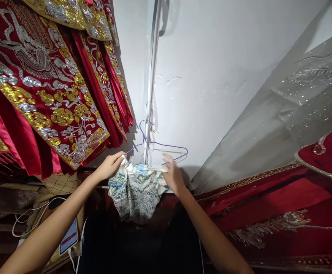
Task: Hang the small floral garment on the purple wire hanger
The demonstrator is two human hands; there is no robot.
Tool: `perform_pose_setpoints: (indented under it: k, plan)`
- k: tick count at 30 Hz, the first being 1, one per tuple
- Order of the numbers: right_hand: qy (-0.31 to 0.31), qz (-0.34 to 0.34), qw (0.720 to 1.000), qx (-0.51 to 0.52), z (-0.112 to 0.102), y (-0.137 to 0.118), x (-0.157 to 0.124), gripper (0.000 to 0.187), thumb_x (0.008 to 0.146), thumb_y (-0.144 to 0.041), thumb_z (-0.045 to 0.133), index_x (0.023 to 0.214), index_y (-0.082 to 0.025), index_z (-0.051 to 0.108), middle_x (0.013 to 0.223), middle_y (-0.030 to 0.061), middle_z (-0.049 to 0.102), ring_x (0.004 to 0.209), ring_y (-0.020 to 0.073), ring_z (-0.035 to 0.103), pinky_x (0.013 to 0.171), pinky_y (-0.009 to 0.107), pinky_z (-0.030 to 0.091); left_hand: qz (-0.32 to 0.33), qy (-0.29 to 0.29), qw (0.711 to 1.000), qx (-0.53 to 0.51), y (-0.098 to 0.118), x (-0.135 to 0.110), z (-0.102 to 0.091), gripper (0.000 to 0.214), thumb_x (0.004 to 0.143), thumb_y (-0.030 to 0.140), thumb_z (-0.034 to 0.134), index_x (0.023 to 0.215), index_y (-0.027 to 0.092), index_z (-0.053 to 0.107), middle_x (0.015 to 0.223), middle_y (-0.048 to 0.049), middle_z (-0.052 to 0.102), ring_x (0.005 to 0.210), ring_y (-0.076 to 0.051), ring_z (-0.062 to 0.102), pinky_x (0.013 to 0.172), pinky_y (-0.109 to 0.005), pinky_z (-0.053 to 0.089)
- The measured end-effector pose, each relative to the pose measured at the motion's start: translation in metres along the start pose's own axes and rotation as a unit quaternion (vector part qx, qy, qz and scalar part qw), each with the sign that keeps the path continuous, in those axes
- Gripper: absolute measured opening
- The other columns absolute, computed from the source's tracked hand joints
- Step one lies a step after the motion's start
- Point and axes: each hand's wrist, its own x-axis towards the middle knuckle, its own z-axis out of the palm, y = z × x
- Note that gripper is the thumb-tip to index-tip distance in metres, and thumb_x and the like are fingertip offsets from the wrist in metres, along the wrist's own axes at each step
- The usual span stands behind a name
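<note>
A purple wire hanger (166, 144) stands upright against the white wall, its hook near a vertical metal strip. From its lower left part hangs a small white garment (140, 190) with a blue and yellow print; its exact kind is unclear. My left hand (111, 165) is closed on the garment's upper left corner, beside the hanger's left arm. At the garment's upper right edge is my right hand (173, 177), its thumb against the cloth and its fingertips smeared by motion near the hanger's lower bar. The cloth's top edge stretches between both hands.
Red costumes (48, 83) with gold and silver sequins hang at upper left. A sheer sparkly cover (245, 118) and red beaded fabric (268, 205) fill the right side. A lit phone (69, 238) with white cables lies at lower left. The metal strip (151, 68) runs up the wall.
</note>
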Motion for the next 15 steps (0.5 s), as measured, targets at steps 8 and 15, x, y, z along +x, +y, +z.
perform_pose_setpoints:
  k: [8, 15]
  plan:
    - [-0.149, 0.085, 0.985, 0.032, -0.102, 0.034, 0.05, 0.022, 0.071, -0.037, 0.065, 0.077, -0.016, 0.068, 0.062, -0.0007, 0.056, 0.062, 0.0163, 0.053, 0.054, 0.024, 0.038, 0.016, -0.003, 0.998, 0.06, 0.001, 0.005, -0.041, 0.031, 0.097, 0.041, 0.041, 0.091, 0.02, 0.063, 0.081, 0.001, 0.065, 0.074, -0.017, 0.058, 0.073, -0.026, 0.043]
    - [-0.241, 0.17, 0.909, 0.295, -0.088, -0.002, 0.045, 0.046, 0.076, -0.061, 0.071, 0.092, -0.018, 0.068, 0.081, 0.0051, 0.07, 0.071, 0.02, 0.064, 0.064, 0.031, 0.053, -0.039, 0.127, 0.99, 0.04, -0.018, 0.007, -0.033, 0.024, 0.093, 0.044, 0.05, 0.09, 0.021, 0.055, 0.079, 0.0005, 0.06, 0.073, -0.017, 0.057, 0.07, -0.027, 0.044]
